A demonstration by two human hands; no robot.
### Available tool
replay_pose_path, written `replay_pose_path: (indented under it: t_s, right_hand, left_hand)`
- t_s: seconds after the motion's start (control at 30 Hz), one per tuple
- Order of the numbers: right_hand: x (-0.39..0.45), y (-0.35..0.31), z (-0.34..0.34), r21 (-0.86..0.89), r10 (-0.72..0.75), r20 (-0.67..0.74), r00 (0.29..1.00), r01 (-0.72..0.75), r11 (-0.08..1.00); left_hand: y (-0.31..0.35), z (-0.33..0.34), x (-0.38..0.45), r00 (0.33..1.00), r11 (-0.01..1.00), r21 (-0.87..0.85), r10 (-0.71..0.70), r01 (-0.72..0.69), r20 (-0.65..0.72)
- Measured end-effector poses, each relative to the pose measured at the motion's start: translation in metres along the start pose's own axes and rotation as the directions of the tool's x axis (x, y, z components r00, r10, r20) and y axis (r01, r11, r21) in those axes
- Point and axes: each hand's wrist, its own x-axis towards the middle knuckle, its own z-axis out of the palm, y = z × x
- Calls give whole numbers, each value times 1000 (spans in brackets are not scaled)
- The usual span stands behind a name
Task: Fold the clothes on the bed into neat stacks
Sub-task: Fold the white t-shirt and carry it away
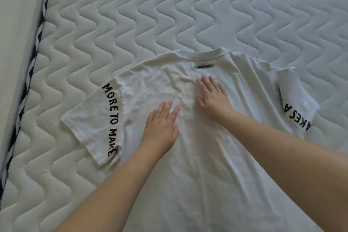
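A white T-shirt (pixel 199 156) lies spread flat on the quilted mattress, collar pointing away from me, with a small dark label below the neckline. Black lettering runs along both sleeve seams. The left sleeve (pixel 90 124) lies flat and spread out; the right sleeve (pixel 297 100) is partly folded over on itself. My left hand (pixel 162 126) rests flat on the shirt's middle with straight fingers. My right hand (pixel 212 96) presses flat on the wrinkled fabric just below the collar, fingers spread.
The white quilted mattress (pixel 169 15) stretches far beyond the shirt. A black-and-white patterned trim (pixel 32 66) marks its left edge, with a pale surface beyond it.
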Motion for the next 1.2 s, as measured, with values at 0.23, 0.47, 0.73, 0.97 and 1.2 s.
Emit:
replay_pose_path:
  t_s: [0.23,0.47,0.73,0.97,1.2]
  right_hand:
    - [-41,116,-33,-73,196,-125,973,-206,976]
    - [-67,214,-69,259,576,-155,803,-530,808]
    - [-57,241,-77,503,615,-40,788,-515,693]
    - [-94,274,-79,694,758,-225,613,-445,566]
    - [-144,290,-57,837,840,35,542,-475,272]
  left_hand:
    - [96,25,71,963,962,108,237,-251,130]
    - [178,29,131,893,891,144,396,-430,212]
    - [224,27,179,906,914,180,303,-364,295]
    - [238,24,194,896,915,229,230,-333,381]
    - [259,16,209,910,921,69,363,-383,202]
